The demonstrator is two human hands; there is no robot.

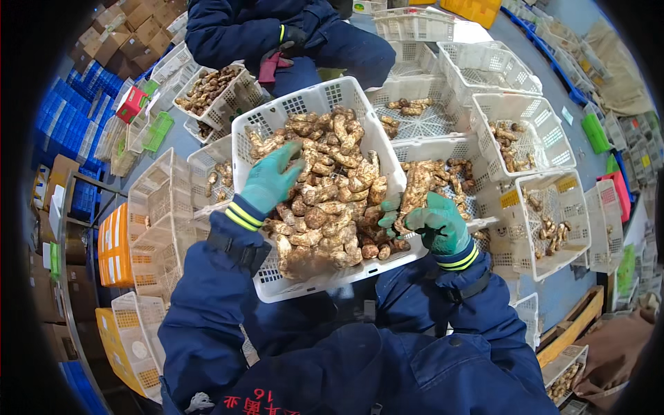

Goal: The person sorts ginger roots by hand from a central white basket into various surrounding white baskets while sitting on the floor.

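A white plastic crate (311,288) heaped with brown-and-cream mushrooms (321,194) lies tilted before me. My left hand (272,176), in a green glove, rests over the heap's left side, fingers spread, with no mushroom seen in its grasp. At the crate's right wall, my right hand (436,220), gloved alike, grips a long, thick mushroom (416,189) between thumb and fingers. Behind that mushroom stands another white crate (441,148) with more mushrooms in it.
Opposite me sits a person in dark blue (290,41), gloved hands near the lap. White crates with fewer mushrooms stand at the right, one at its near edge (563,262). Clear-sided crates (155,207) and an orange box (115,246) are at the left. A wooden pallet (573,327) lies lower right.
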